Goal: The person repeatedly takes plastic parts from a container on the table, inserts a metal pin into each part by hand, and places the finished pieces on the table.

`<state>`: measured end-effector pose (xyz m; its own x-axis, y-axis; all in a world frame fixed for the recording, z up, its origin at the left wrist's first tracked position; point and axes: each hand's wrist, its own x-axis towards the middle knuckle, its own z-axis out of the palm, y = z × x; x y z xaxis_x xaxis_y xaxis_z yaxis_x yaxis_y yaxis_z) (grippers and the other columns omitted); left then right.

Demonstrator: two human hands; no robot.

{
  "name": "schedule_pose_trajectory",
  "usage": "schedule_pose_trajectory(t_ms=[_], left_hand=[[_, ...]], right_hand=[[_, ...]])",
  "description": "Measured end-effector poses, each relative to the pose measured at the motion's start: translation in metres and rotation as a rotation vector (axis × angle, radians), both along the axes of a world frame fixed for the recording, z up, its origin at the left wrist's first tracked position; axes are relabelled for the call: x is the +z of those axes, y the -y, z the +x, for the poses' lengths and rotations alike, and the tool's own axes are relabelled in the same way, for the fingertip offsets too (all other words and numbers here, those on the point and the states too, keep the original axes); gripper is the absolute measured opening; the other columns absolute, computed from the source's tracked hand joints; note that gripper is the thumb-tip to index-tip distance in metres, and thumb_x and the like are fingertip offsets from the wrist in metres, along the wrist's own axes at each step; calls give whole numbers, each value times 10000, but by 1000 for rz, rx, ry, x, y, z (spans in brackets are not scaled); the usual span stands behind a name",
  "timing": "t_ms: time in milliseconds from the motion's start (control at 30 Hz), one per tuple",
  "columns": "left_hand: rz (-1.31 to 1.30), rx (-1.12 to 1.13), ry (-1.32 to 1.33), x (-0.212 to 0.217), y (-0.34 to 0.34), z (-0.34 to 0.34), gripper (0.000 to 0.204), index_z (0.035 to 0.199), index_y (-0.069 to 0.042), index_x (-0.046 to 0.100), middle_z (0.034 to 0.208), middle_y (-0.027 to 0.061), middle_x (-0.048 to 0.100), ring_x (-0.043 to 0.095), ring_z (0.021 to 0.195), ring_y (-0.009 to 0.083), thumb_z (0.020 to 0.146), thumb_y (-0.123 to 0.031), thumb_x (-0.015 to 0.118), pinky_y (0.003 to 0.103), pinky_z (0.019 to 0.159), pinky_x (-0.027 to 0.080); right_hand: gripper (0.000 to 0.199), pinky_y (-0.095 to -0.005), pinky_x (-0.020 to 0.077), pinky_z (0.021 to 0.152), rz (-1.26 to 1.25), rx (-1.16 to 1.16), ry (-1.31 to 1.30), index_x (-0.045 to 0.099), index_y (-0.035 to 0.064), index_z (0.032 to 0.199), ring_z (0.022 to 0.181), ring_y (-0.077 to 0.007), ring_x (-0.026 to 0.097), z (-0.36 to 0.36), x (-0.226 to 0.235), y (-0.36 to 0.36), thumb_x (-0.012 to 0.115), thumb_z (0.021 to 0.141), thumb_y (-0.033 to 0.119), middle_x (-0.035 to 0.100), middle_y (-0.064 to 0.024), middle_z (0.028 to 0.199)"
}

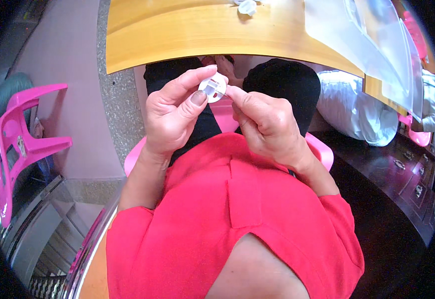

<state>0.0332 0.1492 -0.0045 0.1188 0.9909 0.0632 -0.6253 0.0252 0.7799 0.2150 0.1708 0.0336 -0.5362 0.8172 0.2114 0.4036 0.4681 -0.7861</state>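
Note:
Over my lap, just off the table's near edge, my left hand pinches a small round white plastic part between thumb and fingers. The part has cut-out slots and a raised bit in its middle. From the right, my right hand comes up to it with its fingers curled in. Its index fingertip meets the part's right edge. Whether anything small sits inside the curled right fingers is hidden.
A yellow wood-grain table stands ahead, with small white plastic pieces at its far side. Clear plastic sheeting covers its right end. Beneath that lies a stuffed white sack. A pink plastic chair is at the left.

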Motion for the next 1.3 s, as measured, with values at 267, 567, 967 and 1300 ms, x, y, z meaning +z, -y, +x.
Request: schedule_pose_trajectory(t_ms=[267,567,967,1300], left_hand=[[10,-1,-105,-1,0,-2,324,1235,50,530,1115,145,597,588,1029,205,914,6,519,305,916,462],[-47,-15,-29,-5,2,0,319,1230,56,530,1125,152,602,587,992,182,916,1,523,289,865,477],[-209,30,13,-7,1,10,341,1252,43,508,1108,152,616,611,942,191,919,-25,532,305,827,507],[-266,17,65,-5,1,13,342,1249,44,506,1087,153,619,621,923,196,913,-17,534,310,835,518]], right_hand=[[303,-403,483,500,6,36,59,582,-14,1049,587,-322,599,1,0,-1,579,746,-23,571,-156,683],[354,-304,480,543,-139,10,-18,574,-37,1134,608,-239,617,-1,0,-1,519,791,-105,584,-157,704],[381,-344,489,564,-43,-87,222,571,-13,1156,664,-302,621,2,1,0,529,782,-73,600,-163,749],[492,-395,487,545,142,-77,404,537,-8,1180,635,-301,579,1,-1,3,572,691,-44,531,-126,699]])
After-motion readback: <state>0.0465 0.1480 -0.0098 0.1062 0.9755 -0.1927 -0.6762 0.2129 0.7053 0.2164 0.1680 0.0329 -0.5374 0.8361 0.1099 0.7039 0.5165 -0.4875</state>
